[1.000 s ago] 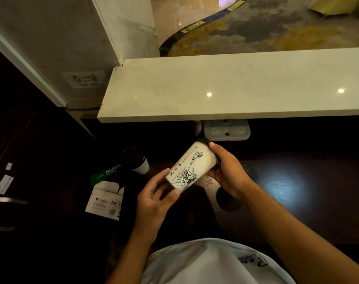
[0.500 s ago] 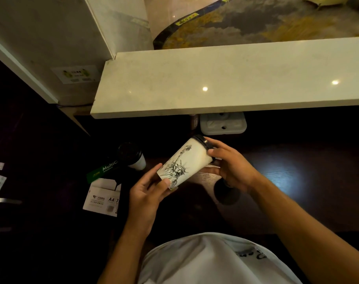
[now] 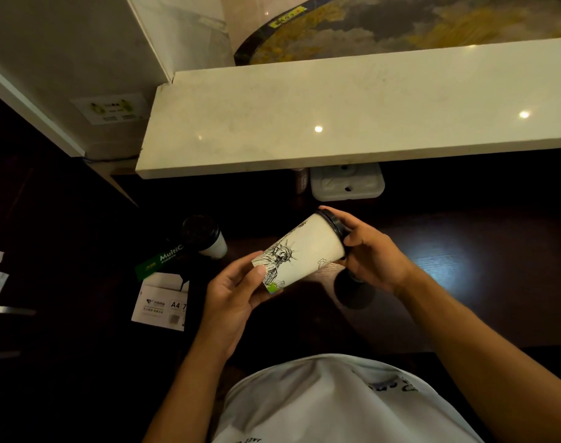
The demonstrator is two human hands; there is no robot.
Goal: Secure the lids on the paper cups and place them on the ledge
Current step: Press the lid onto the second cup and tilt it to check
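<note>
Head view, two paper cups (image 3: 300,251), one tilted in both hands (image 3: 231,294), right gripping its lid (image 3: 335,222)

white paper cup with a statue of liberty sketch (image 3: 300,251), black plastic lid (image 3: 334,221) on, tilted, held above the dark desk. second white lidded cup (image 3: 205,237) upright, left. pale stone ledge (image 3: 352,107) above.

Dark wood tabletop (image 3: 464,282), dimly lit, with one pale glare patch. Landmark: lidded paper cup (image 3: 209,239) standing upright at left. Just beside the cup, on its near side, a green-and-white A4 paper box (image 3: 164,295). Well to its right, a dark round lid (image 3: 356,292) lies flat. A pale stone ledge (image 3: 336,116) runs above and beyond it, bare.
</note>
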